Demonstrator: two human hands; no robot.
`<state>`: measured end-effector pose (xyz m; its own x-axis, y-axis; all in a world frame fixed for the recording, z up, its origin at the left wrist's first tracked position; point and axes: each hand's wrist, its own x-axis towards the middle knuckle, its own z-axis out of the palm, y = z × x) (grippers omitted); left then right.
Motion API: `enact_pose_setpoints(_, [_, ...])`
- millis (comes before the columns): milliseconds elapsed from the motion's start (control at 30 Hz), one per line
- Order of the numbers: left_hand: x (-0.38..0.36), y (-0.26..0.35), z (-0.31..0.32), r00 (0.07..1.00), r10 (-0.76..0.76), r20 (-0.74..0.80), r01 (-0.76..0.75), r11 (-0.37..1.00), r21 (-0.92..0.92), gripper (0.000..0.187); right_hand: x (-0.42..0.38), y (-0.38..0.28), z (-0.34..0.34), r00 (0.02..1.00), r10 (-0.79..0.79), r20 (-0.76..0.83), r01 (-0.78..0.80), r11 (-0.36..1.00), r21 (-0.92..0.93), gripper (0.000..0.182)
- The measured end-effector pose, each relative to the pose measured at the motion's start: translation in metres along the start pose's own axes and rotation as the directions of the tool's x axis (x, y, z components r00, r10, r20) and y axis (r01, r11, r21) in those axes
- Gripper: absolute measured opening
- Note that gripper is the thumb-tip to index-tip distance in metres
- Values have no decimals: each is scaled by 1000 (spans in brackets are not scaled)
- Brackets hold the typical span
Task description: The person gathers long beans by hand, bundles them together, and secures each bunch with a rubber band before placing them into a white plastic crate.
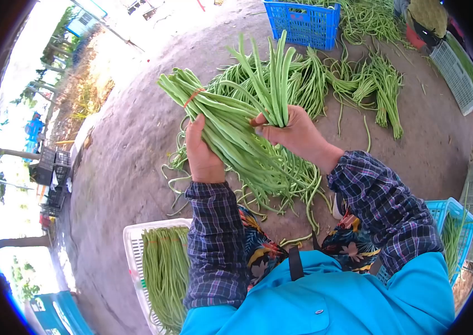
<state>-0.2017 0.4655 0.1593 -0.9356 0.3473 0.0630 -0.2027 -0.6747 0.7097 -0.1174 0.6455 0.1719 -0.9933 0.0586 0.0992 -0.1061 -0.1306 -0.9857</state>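
A thick bundle of long green beans (222, 120), tied near its upper end with a red band (193, 97), lies in my left hand (204, 149), with the thumb across it. My right hand (298, 134) grips a smaller bunch of long beans (274, 84) near its lower end, the tips fanning upward. Its fingertips are right at the side of the tied bundle. The loose ends of the bundle hang down over beans on the ground. Behind my hands spreads a heap of loose long beans (306, 84).
A white crate (131, 245) of banded beans stands at lower left, a light blue crate (462, 212) at right. At the back are a blue crate (303, 25) and more beans (367, 19). A grey crate (454, 78) sits far right, near a partly visible person (429, 17).
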Motion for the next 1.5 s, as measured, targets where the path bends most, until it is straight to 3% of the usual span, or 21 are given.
enact_pose_setpoints(100, [4,-4,7,999,2,36,-2,1000,-4,35,3,7,7,999,-49,-22,47,995,-84,17])
enact_pose_setpoints(267, [-4,0,28,993,66,94,-79,986,146,37,7,14,11,977,-214,-16,210,966,-149,20])
enact_pose_setpoints(333, [-5,0,20,994,57,91,-70,985,156,36,7,6,11,997,-44,64,57,971,-233,24])
enact_pose_setpoints(500, [-3,-4,10,999,18,39,-25,984,175,28,15,7,10,983,-22,185,75,954,-290,27])
enact_pose_setpoints(533, [-5,-2,11,999,17,39,-24,984,175,28,15,8,10,978,68,195,-13,961,-275,27])
enact_pose_setpoints(567, [-7,1,14,999,34,-43,-28,992,125,27,15,8,11,966,156,206,-99,960,-262,27])
enact_pose_setpoints(700, [-1,16,-5,970,36,-241,-52,997,-60,26,2,22,9,954,179,240,-118,961,-249,26])
enact_pose_setpoints(800, [-3,37,-25,919,180,-351,-188,982,12,32,-14,40,-13,907,291,305,-140,891,-432,18])
enact_pose_setpoints(867, [-4,53,-39,878,249,-408,-262,965,26,33,-22,27,-38,861,461,215,-396,873,-285,14])
enact_pose_setpoints(933, [-6,60,-59,926,254,-281,-292,951,-101,36,-25,16,-66,899,438,16,-438,899,-18,15])
enact_pose_setpoints(1000, [-8,60,-69,927,258,-271,-290,953,-86,36,-20,21,-108,949,299,-96,-269,932,242,23])
enact_pose_setpoints(1067, [-10,58,-69,936,240,-256,-272,958,-94,37,-14,4,-136,979,121,-165,-21,861,508,22])
enact_pose_setpoints(1133, [-14,54,-72,954,223,-199,-255,955,-153,37,-13,-17,-158,962,-36,-270,197,778,597,21])
enact_pose_setpoints(1167, [-15,54,-72,966,219,-136,-245,944,-219,37,-17,-26,-163,962,-34,-272,196,777,598,21])
enact_pose_setpoints(1233, [-16,54,-63,969,238,-58,-245,929,-276,37,-19,-48,-167,850,-67,-522,384,758,528,20])
enact_pose_setpoints(1300, [-16,49,-57,956,215,-202,-261,935,-241,36,-21,-47,-175,894,-103,-436,357,750,556,19])
enact_pose_setpoints(1367, [-16,41,-47,953,214,-213,-261,939,-223,35,-22,-40,-182,924,-133,-358,332,743,581,19])
enact_pose_setpoints(1433, [-14,35,-43,968,187,-165,-227,935,-272,36,-18,-36,-165,977,-194,-89,208,779,591,18])
enact_pose_setpoints(1467, [-12,34,-44,983,174,-56,-183,924,-337,37,-18,-35,-156,982,-155,-107,188,799,571,18])
enact_pose_setpoints(1500, [-11,31,-39,986,162,-51,-169,927,-335,37,-18,-35,-147,981,-152,-121,194,797,572,18])
